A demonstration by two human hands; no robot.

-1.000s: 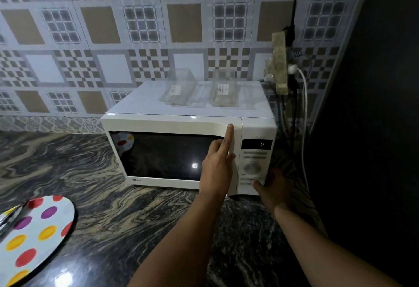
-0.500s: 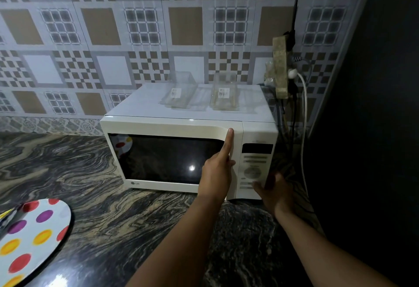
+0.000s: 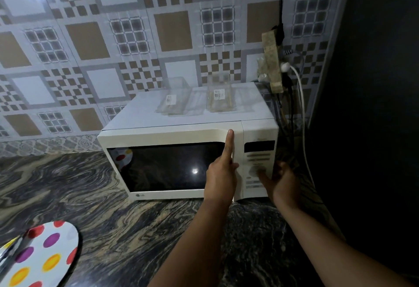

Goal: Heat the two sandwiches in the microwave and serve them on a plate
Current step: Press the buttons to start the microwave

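Observation:
The white microwave stands on the counter with its door closed and its window dark; no sandwiches are visible. My left hand rests on the door's right edge, index finger straight up, other fingers curled, holding nothing. My right hand is at the control panel, with thumb and fingertips closed around the round dial. A white plate with coloured dots lies on the counter at the lower left, partly cut off.
Two empty clear plastic boxes lie on top of the microwave. A socket strip with plugs and a white cable hangs at the right. A dark wall closes off the right side. The marbled dark counter lies in front.
My right hand rose from below the panel onto the dial. The display's lit digit went dark. My left hand stayed on the door edge.

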